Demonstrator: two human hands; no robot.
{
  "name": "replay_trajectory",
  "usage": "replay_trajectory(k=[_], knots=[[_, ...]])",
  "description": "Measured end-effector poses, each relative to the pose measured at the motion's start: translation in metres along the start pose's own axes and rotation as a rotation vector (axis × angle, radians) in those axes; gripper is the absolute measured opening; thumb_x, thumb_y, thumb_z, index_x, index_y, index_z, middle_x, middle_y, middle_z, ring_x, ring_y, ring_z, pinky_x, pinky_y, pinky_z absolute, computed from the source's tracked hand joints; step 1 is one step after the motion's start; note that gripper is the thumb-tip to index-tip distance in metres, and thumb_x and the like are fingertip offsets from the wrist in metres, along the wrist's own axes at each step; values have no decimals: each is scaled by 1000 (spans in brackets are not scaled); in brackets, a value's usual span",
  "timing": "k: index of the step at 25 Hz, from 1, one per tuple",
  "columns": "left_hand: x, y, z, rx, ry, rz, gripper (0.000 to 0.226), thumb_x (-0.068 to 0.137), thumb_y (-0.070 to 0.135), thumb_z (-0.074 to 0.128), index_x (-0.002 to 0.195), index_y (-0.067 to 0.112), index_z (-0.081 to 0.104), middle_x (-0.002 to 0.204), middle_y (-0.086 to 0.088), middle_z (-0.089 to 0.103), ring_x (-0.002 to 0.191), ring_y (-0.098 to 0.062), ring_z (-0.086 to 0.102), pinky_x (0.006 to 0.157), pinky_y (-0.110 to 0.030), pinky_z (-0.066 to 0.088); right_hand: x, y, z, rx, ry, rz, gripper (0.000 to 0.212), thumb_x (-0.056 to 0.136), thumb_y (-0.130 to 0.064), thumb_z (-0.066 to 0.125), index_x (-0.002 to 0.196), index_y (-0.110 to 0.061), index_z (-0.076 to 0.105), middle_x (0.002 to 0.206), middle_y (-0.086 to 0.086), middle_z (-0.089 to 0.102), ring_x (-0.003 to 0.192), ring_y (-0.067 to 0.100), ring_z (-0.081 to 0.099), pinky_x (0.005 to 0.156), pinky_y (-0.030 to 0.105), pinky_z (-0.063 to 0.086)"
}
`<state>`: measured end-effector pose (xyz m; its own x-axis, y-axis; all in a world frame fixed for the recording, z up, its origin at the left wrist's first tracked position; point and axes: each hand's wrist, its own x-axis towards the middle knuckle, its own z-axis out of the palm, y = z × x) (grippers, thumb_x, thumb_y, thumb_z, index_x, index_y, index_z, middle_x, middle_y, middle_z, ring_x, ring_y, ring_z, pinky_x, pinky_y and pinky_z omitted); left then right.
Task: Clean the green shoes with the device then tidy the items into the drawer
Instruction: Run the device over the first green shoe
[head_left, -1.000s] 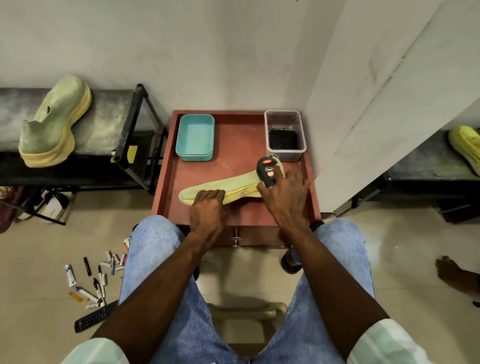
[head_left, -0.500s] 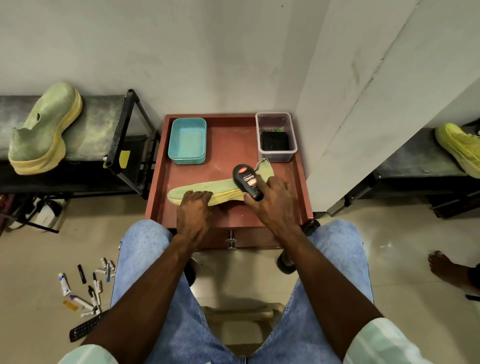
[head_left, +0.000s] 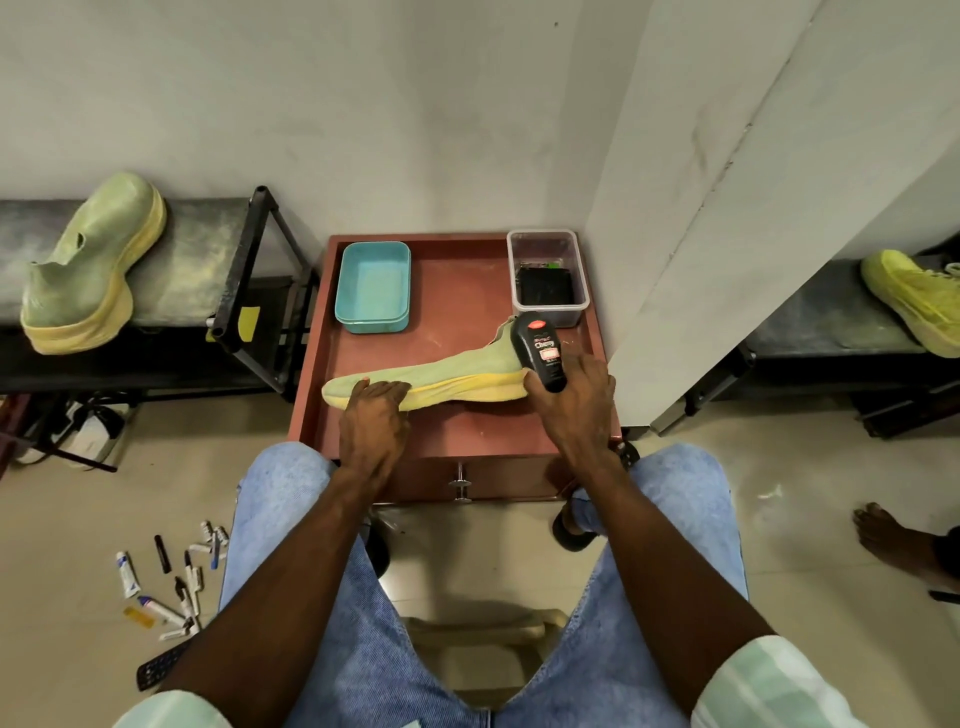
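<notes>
Head view, risk: the pale green shoe with a yellow foam sole lies on its side and is pinned only at the toe; in my judgement a hard stroke at the heel could swing it toward the clear plastic tub at one o'clock, or off the table's near edge.
Head view, second risk: the device is held low on its body, so it may slip if the sponge end drags.
Shoe look: long, flattened, sole edge facing six o'clock, collar toward one o'clock; the upper reads dull and matte.
Shoe place: across the middle of the reddish-brown table top, above the drawer knob.
Left hand: fingers together, laid flat over the toe, pressing.
Right hand: fingers curled around the black oval polish applicator with a red cap spot, set against the heel.
Other shoe: a matching green shoe on the grey shelf at ten o'clock.
Tray: turquoise plastic tray at eleven o'clock.
</notes>
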<state>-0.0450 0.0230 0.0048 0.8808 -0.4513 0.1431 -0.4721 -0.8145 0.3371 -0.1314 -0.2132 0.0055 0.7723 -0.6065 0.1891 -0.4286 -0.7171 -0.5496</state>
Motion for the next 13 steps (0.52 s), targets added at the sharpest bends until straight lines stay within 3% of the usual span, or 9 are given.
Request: replay_trajectory(k=[2, 3, 7, 11, 13], knots=[[1, -1, 0, -9, -8, -1, 46, 61, -9, 70, 107, -2, 70, 99, -21, 72, 91, -35, 67, 105, -46, 41, -12, -7, 7, -67, -62, -231, 68, 80, -59, 49, 129, -12, 58, 108, 12, 62, 100, 27, 55, 89, 41, 43], [1, -1, 0, 1, -11, 1, 46, 61, -8, 70, 107, -2, 70, 100, -21, 72, 92, -35, 67, 105, -46, 41, -11, -4, 6, -84, -72, -262, 67, 81, -58, 51, 130, -13, 57, 109, 12, 62, 100, 28, 55, 89, 41, 43], [0, 0, -1, 11, -6, -5, 46, 61, -8, 69, 107, -2, 70, 100, -21, 72, 92, -36, 67, 106, -46, 40, 3, 10, -4, 7, 31, 92, 62, 80, -56, 53, 125, -13, 60, 108, 12, 64, 104, 30, 54, 91, 40, 37], [-2, 1, -3, -2, -10, -2, 48, 57, -11, 70, 105, -3, 71, 98, -23, 71, 91, -37, 67, 104, -49, 41, -17, -11, 12, -99, -3, -271, 66, 78, -58, 51, 126, -13, 59, 108, 11, 64, 98, 27, 57, 87, 39, 41], [-3, 2, -5, 0, 3, 10, 48, 56, -12, 72, 103, -4, 72, 96, -24, 71, 90, -39, 67, 101, -50, 43, -12, -2, 11, -140, -13, -200, 67, 78, -59, 49, 128, -14, 57, 109, 10, 64, 100, 28, 57, 89, 41, 41]])
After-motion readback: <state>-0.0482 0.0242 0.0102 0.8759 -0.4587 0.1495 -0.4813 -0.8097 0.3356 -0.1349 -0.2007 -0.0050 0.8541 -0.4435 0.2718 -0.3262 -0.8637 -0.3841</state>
